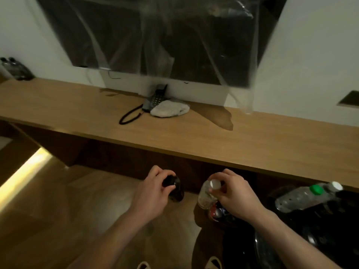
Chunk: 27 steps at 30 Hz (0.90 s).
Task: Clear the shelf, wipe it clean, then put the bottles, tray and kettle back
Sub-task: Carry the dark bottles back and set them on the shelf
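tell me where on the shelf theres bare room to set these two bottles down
Bare wood on the shelf runs wide left of the phone and right of the white cloth, along the front edge too. It is crowded only mid-back, where phone, its cord and cloth bunch.

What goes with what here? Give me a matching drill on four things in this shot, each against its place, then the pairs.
Things:
1. dark bottle
2. white-capped bottle
3. white cloth
4. green-capped bottle

Places:
A. lying on its side among dark items at lower right
B. on the wooden shelf, against the telephone
C. gripped by the left hand
D. held at the cap end by the right hand

Pairs: 1-C, 2-D, 3-B, 4-A
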Each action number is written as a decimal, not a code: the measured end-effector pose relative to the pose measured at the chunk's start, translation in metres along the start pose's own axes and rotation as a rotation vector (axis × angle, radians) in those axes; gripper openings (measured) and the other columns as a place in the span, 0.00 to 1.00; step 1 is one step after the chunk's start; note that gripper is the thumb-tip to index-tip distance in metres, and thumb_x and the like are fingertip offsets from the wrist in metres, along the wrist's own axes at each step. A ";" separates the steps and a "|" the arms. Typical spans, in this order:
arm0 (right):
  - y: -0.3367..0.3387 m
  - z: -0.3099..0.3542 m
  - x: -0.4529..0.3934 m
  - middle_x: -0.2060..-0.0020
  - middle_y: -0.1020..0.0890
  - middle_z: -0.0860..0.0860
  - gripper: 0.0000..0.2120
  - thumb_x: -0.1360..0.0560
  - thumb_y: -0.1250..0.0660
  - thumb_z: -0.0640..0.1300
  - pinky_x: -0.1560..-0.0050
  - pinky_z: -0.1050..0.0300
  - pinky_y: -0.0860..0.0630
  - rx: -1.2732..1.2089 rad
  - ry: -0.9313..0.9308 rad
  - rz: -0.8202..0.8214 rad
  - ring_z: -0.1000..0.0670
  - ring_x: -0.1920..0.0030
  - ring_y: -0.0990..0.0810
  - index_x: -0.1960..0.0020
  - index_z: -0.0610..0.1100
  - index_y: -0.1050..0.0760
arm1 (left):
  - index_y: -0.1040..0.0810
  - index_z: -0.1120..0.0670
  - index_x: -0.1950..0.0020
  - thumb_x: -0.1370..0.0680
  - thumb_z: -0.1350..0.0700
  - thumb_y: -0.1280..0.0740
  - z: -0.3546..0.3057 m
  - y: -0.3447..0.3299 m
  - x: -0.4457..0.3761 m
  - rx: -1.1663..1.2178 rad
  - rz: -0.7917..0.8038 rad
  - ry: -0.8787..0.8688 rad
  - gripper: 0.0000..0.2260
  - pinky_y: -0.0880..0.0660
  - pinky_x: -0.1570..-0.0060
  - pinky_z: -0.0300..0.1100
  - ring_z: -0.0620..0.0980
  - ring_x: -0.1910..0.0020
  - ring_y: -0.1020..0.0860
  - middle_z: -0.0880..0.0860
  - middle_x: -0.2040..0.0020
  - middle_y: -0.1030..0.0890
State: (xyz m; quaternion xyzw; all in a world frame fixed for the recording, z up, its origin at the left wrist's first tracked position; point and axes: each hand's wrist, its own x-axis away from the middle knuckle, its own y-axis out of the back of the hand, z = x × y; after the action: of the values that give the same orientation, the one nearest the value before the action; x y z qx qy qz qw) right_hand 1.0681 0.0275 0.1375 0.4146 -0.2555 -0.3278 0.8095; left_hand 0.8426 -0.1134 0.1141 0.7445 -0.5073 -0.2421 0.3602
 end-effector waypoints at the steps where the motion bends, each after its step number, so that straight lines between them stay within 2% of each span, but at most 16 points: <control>1: -0.007 0.020 -0.010 0.45 0.26 0.62 0.16 0.23 0.27 0.53 0.55 0.61 0.17 0.001 0.026 0.001 0.58 0.50 0.20 0.37 0.57 0.23 | 0.25 0.42 0.32 0.19 0.49 0.31 0.015 0.018 0.006 0.004 -0.023 0.017 0.15 0.25 0.51 0.30 0.37 0.52 0.23 0.38 0.43 0.33; 4: -0.029 0.079 -0.039 0.45 0.25 0.63 0.15 0.23 0.28 0.53 0.56 0.63 0.18 0.001 0.110 0.005 0.58 0.50 0.20 0.36 0.58 0.23 | 0.24 0.43 0.33 0.18 0.50 0.31 0.059 0.071 0.020 0.018 -0.100 0.050 0.14 0.25 0.52 0.27 0.37 0.51 0.23 0.39 0.43 0.32; 7: -0.051 0.136 -0.066 0.44 0.23 0.62 0.16 0.23 0.27 0.52 0.54 0.59 0.17 -0.020 0.187 0.009 0.58 0.49 0.20 0.36 0.58 0.22 | 0.25 0.44 0.33 0.18 0.50 0.32 0.098 0.119 0.033 -0.013 -0.153 0.087 0.13 0.28 0.54 0.24 0.39 0.52 0.24 0.42 0.41 0.32; 11: -0.071 0.210 -0.098 0.47 0.23 0.63 0.14 0.23 0.28 0.53 0.56 0.62 0.18 -0.071 0.290 0.037 0.60 0.51 0.20 0.38 0.58 0.22 | 0.25 0.42 0.33 0.18 0.48 0.32 0.141 0.176 0.045 -0.042 -0.241 0.152 0.14 0.26 0.54 0.30 0.40 0.52 0.24 0.40 0.43 0.33; 15: -0.091 0.278 -0.134 0.50 0.23 0.63 0.12 0.24 0.28 0.55 0.56 0.64 0.21 -0.110 0.376 0.033 0.61 0.53 0.21 0.41 0.61 0.22 | 0.26 0.40 0.32 0.18 0.48 0.32 0.180 0.224 0.050 -0.077 -0.353 0.216 0.15 0.27 0.57 0.30 0.40 0.53 0.25 0.39 0.44 0.33; 19: -0.112 0.336 -0.178 0.50 0.23 0.63 0.11 0.24 0.27 0.55 0.55 0.65 0.25 -0.125 0.446 0.053 0.61 0.54 0.22 0.42 0.60 0.22 | 0.25 0.41 0.32 0.19 0.49 0.31 0.218 0.265 0.046 -0.087 -0.452 0.277 0.16 0.27 0.56 0.31 0.42 0.51 0.24 0.40 0.43 0.30; 24: -0.143 0.398 -0.240 0.49 0.23 0.64 0.12 0.24 0.28 0.55 0.51 0.63 0.20 -0.133 0.536 0.099 0.62 0.51 0.22 0.41 0.59 0.22 | 0.25 0.42 0.32 0.20 0.50 0.30 0.271 0.312 0.026 -0.056 -0.505 0.322 0.17 0.21 0.52 0.35 0.43 0.47 0.23 0.39 0.43 0.30; 27: -0.161 0.433 -0.283 0.50 0.23 0.64 0.12 0.23 0.29 0.56 0.54 0.65 0.22 -0.123 0.566 0.137 0.62 0.50 0.23 0.40 0.60 0.22 | 0.25 0.41 0.32 0.20 0.51 0.29 0.304 0.342 0.003 -0.038 -0.518 0.359 0.17 0.18 0.48 0.39 0.43 0.45 0.24 0.36 0.44 0.31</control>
State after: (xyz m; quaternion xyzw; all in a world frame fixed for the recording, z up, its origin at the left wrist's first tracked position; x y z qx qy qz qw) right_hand 0.5351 -0.0512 0.1898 0.4215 -0.0268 -0.1586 0.8924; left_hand 0.4241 -0.2823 0.1920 0.8730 -0.2244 -0.2000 0.3840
